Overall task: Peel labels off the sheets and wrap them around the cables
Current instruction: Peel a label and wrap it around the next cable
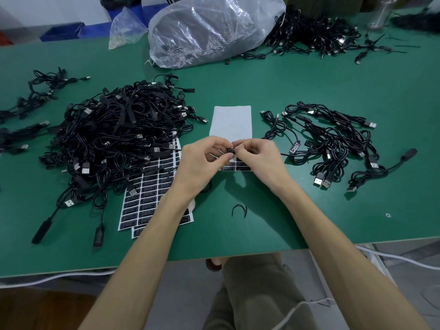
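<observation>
Centrally, L hand & R hand fingers curled, pinching small black rectangular label, over flat white sheet.

Both hands pinch black label over sheet.

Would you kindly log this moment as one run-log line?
left hand pinches label | right hand pinches label | cable between hands | sheet mostly peeled

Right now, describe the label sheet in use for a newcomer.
On the green table, between the big cable heap and a smaller bunch, one label sheet lies beneath the hands. Unlike the full sheets left, it is mostly bare white.
</observation>
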`<state>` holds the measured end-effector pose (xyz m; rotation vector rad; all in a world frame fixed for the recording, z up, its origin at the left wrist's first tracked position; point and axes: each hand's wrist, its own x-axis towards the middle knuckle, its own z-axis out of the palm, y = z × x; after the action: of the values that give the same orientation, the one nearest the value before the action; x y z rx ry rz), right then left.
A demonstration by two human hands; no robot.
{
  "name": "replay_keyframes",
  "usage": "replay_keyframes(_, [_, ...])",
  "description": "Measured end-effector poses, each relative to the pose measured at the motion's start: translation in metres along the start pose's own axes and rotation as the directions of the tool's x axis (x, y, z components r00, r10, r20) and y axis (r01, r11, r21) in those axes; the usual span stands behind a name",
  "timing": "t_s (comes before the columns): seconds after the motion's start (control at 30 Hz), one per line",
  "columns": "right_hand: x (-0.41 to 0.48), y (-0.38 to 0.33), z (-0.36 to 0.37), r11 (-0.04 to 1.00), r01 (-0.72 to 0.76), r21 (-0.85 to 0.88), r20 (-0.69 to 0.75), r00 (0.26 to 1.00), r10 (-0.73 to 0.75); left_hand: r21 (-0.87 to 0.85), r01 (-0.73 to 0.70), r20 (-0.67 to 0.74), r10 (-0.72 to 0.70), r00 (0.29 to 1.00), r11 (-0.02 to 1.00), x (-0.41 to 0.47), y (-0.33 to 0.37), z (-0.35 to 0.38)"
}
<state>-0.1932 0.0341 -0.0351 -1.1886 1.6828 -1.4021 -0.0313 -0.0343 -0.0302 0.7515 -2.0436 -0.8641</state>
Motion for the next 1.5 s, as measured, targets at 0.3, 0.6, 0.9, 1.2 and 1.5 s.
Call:
replay_keyframes(0.3, [0.0007,-0.0004,-0.0007,1.0,0.003,-0.03,0.012,1.0,-0.002,0.042,-0.048,0.002,0.048,0.999,0.998,0.0004,0.0002,0.0003])
replay_keyframes(0.6, [0.0002,-0.001,-0.0004,1.0,-0.001,-0.024,-0.004,1.0,0.001,0.05,-0.037,-0.005,0.038,0.999,0.998,-0.0001,0.0018,0.0007])
replay_keyframes(0.9, [0.001,0.0014,0.0,1.0,-0.002,-0.021,-0.007,1.0,0.002,0.048,-0.023,0.0,0.023,1.0,0.999,-0.0009,0.0043,-0.0002])
replay_keyframes(1.2, [-0.0017,-0.0012,-0.0007,0.999,0.001,-0.039,0.004,1.0,-0.001,0.018,0.033,0.011,-0.033,0.999,0.999,-0.0011,0.0051,0.0015])
replay_keyframes(1.5, [-0.0028,-0.0032,-0.0001,0.999,-0.003,-0.044,-0.027,1.0,0.002,-0.142,0.199,-0.022,-0.204,0.979,0.97,-0.0004,0.004,-0.0022])
